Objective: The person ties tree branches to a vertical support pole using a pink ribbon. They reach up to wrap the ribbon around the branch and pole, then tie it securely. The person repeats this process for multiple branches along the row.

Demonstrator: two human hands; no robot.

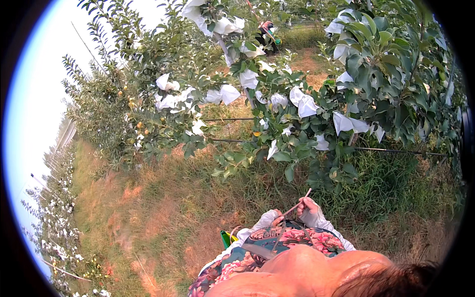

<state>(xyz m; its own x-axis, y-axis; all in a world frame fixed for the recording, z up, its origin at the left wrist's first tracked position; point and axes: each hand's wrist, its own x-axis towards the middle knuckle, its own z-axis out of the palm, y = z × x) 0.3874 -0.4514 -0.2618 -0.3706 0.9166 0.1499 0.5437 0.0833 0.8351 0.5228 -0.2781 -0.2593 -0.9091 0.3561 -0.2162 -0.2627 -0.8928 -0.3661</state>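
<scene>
Thin tan strip (298, 204) pinched between both hands' fingertips, right hand (309, 207), left hand (278, 218); light, bendy; best gripped near ends.

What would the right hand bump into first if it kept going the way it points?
Probably the low leafy branch of the fruit tree just ahead. The right hand, holding a thin strip, points up and forward toward those leaves and the white paper bags above; depth is hard to judge here.

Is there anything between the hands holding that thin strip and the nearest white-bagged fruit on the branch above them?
Yes. The right hand and left hand hold a thin strip. Drooping leaves hang between them and the nearest white fruit bag.
</scene>
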